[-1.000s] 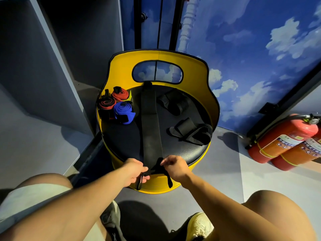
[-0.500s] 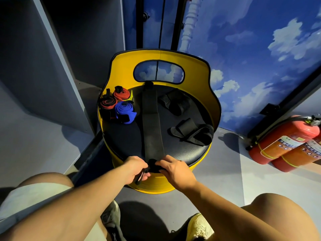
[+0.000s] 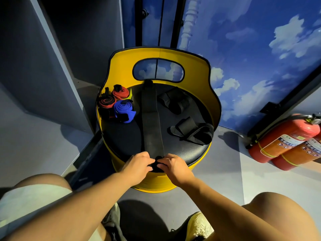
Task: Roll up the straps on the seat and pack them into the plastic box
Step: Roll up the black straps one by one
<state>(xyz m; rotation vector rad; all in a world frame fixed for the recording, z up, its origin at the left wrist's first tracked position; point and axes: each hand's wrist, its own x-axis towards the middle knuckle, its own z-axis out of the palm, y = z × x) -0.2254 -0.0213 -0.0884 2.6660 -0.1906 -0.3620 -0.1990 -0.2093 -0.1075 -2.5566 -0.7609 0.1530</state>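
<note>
A long black strap (image 3: 151, 122) lies flat down the middle of the black round seat (image 3: 125, 136) of a yellow barrel chair (image 3: 198, 66). Its near end is a small roll at the seat's front edge. My left hand (image 3: 139, 165) and my right hand (image 3: 173, 166) pinch that roll from either side. Two loose black straps (image 3: 175, 101) (image 3: 194, 131) lie on the seat's right half. Two red-and-black rolls (image 3: 106, 101) (image 3: 120, 92) and a blue roll (image 3: 124, 110) stand at the seat's left back. No plastic box is in view.
Two red fire extinguishers (image 3: 284, 140) lie on the grey floor at the right. A grey cabinet wall (image 3: 40, 66) stands at the left. My knees and shoes fill the bottom of the view. A cloud-painted wall (image 3: 260, 49) is behind the chair.
The strap's hanging end has been lifted from the chair's front and rolled up onto the seat edge. Both hands have moved closer together around the roll.
</note>
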